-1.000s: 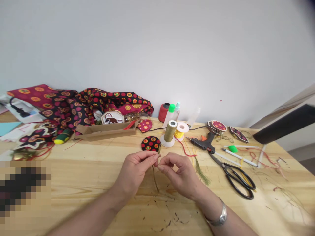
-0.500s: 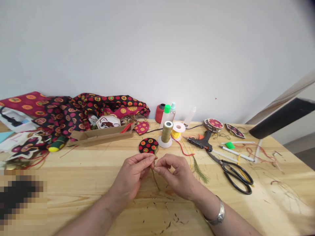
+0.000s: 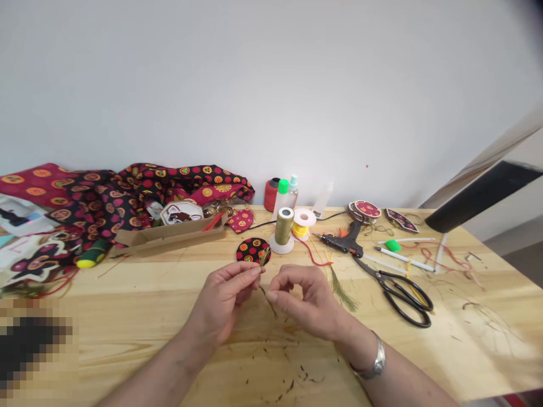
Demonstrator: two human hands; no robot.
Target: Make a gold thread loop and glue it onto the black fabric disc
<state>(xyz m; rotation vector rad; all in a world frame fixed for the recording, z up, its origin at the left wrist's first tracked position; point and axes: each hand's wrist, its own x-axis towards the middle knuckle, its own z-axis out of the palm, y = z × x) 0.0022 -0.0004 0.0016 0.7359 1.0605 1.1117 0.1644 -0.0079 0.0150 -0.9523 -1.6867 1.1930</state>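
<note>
Our left grip (image 3: 229, 297) pinches a green tuft (image 3: 263, 256) over the desk (image 3: 136, 322); we cannot tell whether our right grip (image 3: 304, 297), alongside, holds anything.

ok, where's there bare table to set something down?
Biggest patch: table between the cardboard box and left hand. Smaller: between scissors and bracelet. Crowded: along the wall, from patterned cloth past the green spool to the glue gun; loose threads clutter the right end.
</note>
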